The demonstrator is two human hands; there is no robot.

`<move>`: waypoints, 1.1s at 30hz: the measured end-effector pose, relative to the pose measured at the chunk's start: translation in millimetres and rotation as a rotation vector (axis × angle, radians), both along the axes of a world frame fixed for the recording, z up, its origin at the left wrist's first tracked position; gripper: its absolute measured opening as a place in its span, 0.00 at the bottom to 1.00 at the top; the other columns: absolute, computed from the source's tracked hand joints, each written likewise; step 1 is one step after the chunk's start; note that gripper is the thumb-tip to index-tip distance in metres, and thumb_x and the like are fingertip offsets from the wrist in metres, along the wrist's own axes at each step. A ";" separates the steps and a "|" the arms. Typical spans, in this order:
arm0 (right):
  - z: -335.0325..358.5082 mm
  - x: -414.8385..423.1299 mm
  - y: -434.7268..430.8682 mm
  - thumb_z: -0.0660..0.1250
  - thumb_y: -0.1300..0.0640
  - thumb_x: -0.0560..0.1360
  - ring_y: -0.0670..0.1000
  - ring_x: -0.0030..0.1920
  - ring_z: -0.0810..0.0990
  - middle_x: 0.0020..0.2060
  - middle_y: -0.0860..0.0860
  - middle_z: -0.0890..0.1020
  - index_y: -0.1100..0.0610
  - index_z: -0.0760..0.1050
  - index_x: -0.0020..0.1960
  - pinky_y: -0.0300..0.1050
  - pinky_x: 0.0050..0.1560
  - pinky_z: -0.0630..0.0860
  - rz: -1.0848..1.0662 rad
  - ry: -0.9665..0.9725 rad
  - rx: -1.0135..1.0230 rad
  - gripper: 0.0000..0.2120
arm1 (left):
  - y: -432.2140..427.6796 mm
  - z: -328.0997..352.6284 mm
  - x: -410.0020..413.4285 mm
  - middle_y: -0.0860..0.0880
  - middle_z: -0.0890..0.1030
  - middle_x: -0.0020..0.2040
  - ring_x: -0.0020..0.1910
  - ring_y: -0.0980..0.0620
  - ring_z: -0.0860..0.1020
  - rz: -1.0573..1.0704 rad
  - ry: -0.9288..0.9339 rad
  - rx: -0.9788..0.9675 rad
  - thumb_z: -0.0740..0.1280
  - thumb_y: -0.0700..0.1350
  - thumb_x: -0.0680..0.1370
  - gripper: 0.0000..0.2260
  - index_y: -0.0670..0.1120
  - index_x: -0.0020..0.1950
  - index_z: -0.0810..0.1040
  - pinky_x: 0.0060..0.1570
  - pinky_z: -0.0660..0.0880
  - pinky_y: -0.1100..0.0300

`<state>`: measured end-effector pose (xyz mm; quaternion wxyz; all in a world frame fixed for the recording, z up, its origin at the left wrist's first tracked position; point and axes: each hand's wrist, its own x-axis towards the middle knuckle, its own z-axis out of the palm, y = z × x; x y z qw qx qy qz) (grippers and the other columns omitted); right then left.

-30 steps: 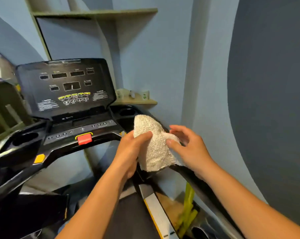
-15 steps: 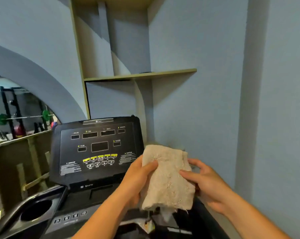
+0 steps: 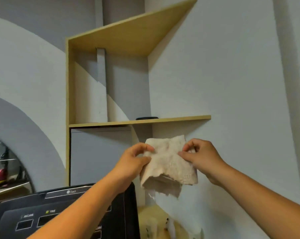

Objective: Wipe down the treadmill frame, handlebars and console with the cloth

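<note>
Both hands raised: left hand (image 3: 134,163) and right hand (image 3: 200,156) pinch cloth (image 3: 169,165) top corners between thumb and fingers; cloth hangs between them, long axis horizontal, folded edge downward, above console (image 3: 62,213).

cloth (image 3: 168,163): beige, held up before the wall (image 3: 232,83), lower edge hanging | left hand (image 3: 133,161): pinches its left edge | right hand (image 3: 202,156): pinches its right | console (image 3: 59,213): black, bottom left — behind the left forearm (image 3: 87,207) | shelf (image 3: 180,119): above (a dark thing (image 3: 146,118) on it)
</note>
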<state>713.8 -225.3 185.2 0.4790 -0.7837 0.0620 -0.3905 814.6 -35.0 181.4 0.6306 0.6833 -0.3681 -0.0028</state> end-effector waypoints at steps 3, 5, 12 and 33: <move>36.1 38.6 -12.7 0.79 0.62 0.64 0.50 0.52 0.80 0.53 0.50 0.80 0.52 0.79 0.54 0.45 0.53 0.79 0.107 0.048 -0.004 0.20 | -18.1 36.1 49.7 0.46 0.80 0.59 0.52 0.48 0.80 -0.013 -0.053 0.014 0.62 0.34 0.80 0.15 0.49 0.58 0.81 0.45 0.77 0.59; 59.0 70.5 -23.5 0.79 0.63 0.65 0.48 0.54 0.79 0.56 0.48 0.78 0.52 0.77 0.60 0.41 0.54 0.77 0.027 0.055 -0.122 0.26 | -28.8 60.0 88.3 0.47 0.80 0.59 0.52 0.49 0.80 -0.069 -0.068 -0.004 0.61 0.32 0.79 0.17 0.48 0.64 0.79 0.49 0.76 0.58; 138.9 182.3 -78.9 0.76 0.60 0.69 0.51 0.64 0.75 0.66 0.50 0.76 0.52 0.76 0.64 0.46 0.52 0.78 -0.277 0.015 -0.332 0.24 | -85.8 131.8 195.8 0.43 0.78 0.62 0.60 0.42 0.79 -0.121 -0.201 0.062 0.66 0.32 0.77 0.23 0.47 0.71 0.72 0.60 0.77 0.48; 164.1 264.6 -133.6 0.65 0.51 0.76 0.49 0.51 0.78 0.47 0.45 0.81 0.51 0.79 0.48 0.43 0.52 0.74 -0.464 -0.185 -0.231 0.06 | -171.8 170.5 320.6 0.44 0.77 0.46 0.47 0.46 0.75 0.377 -0.522 0.143 0.55 0.52 0.83 0.16 0.43 0.48 0.76 0.44 0.68 0.55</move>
